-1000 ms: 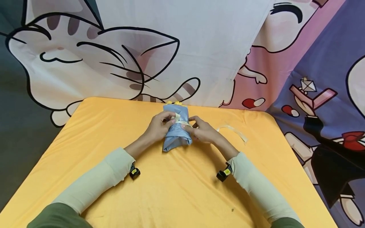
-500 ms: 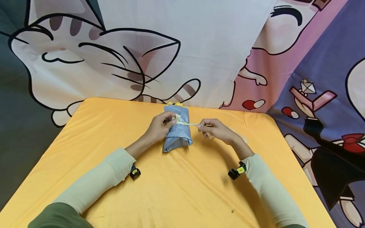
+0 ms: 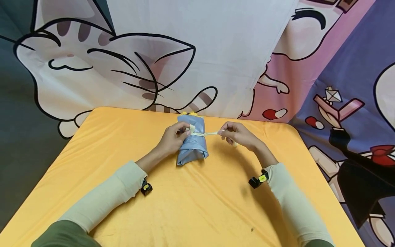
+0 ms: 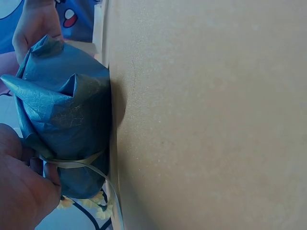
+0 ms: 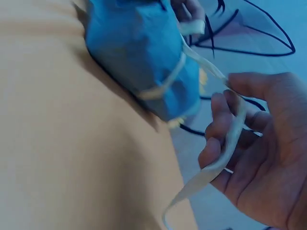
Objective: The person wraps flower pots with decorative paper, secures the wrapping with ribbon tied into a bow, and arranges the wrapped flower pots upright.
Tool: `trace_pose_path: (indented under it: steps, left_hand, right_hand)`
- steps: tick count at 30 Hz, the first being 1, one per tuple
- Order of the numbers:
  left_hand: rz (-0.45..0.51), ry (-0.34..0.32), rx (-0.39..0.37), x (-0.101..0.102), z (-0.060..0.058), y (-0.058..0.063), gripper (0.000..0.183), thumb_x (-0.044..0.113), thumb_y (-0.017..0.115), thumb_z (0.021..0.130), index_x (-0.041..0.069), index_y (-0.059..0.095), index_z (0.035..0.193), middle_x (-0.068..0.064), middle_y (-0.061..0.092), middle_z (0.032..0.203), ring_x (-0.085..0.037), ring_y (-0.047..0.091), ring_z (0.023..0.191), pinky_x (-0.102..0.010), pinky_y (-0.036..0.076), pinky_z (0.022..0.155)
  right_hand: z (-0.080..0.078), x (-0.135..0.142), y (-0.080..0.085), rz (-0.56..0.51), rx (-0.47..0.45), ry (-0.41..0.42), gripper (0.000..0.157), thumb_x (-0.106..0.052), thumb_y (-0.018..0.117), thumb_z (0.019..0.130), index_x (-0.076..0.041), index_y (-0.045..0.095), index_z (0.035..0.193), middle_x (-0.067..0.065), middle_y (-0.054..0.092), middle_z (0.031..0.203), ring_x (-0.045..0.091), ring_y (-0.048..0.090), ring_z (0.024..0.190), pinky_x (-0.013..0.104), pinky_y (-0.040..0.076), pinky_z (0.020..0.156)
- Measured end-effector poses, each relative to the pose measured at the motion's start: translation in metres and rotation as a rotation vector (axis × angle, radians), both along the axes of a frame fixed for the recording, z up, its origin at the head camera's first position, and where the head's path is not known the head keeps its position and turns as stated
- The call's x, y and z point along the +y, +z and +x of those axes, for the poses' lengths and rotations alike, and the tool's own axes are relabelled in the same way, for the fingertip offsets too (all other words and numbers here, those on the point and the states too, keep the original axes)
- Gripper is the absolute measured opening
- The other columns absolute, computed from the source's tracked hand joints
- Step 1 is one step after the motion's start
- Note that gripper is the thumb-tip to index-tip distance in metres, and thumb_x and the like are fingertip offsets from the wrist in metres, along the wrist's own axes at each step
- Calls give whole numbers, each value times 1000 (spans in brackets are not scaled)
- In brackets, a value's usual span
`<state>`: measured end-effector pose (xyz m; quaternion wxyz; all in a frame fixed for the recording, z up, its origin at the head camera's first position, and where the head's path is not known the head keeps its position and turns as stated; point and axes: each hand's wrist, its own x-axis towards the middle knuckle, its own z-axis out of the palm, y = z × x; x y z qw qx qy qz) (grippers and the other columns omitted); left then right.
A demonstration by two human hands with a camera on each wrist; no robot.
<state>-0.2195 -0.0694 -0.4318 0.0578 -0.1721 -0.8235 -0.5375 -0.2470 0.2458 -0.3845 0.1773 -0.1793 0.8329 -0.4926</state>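
Note:
A small bouquet wrapped in blue paper (image 3: 192, 147) lies near the table's far edge, its yellow flowers (image 3: 193, 113) peeking out at the far end. Round its middle runs a cream ribbon (image 3: 211, 133). At the bouquet's left side my left hand (image 3: 172, 137) pinches one part of the ribbon between thumb and fingers. My right hand (image 3: 240, 135) pinches the other length, stretched out to the right of the wrap. In the right wrist view, the ribbon's loose tail (image 5: 201, 178) passes over the curled fingers and hangs below the right hand (image 5: 271, 153).
Yellow cloth (image 3: 185, 202) covers the table under both forearms. A cartoon cat backdrop (image 3: 234, 44) hangs right behind the far edge, and a purple printed sheet (image 3: 345, 72) hangs at the right. Each wrist wears a small black camera (image 3: 146, 188).
My right hand has moved from the bouquet's side out to the right, drawing the ribbon out straight. The ribbon tail has lifted off the table. My left hand stays in place.

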Motion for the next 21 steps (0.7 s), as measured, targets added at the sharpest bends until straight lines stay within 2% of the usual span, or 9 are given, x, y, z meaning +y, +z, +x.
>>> trace_pose_path:
  steps: [5,9,13,17,21]
  left_hand:
    - [-6,3,7,-3,1,-2,15,6,68,113,7,74,126,-13,66,107,-25,57,96,-33,46,86]
    - [-6,6,10,-4,1,-2,15,6,69,112,6,74,126,-13,67,107,-26,58,96,-35,47,86]
    - [-4,10,11,-4,1,-2,15,5,69,112,6,74,126,-13,68,108,-26,59,97,-36,48,87]
    - [-7,12,15,-4,2,-2,15,5,69,112,6,74,126,-14,69,109,-26,59,97,-36,49,87]
    - [-8,9,20,-3,2,-4,14,6,69,112,7,75,125,-14,70,110,-26,59,97,-35,48,87]
  right_hand:
    - [-14,22,9,146,3,87,22,-23,80,106,-5,71,115,4,62,78,14,50,60,31,46,56]
    - [-21,51,10,219,-23,103,28,-24,78,108,1,73,120,5,57,78,15,51,67,33,51,63]
    - [-25,83,8,282,-63,70,35,-27,74,111,6,72,125,4,55,78,17,53,71,38,54,69]
    - [-27,116,6,345,-73,4,33,-25,74,111,4,72,127,7,65,90,22,63,78,39,58,76]
    - [-28,142,7,443,67,-95,31,-18,74,110,5,75,132,22,76,120,33,72,107,36,59,90]
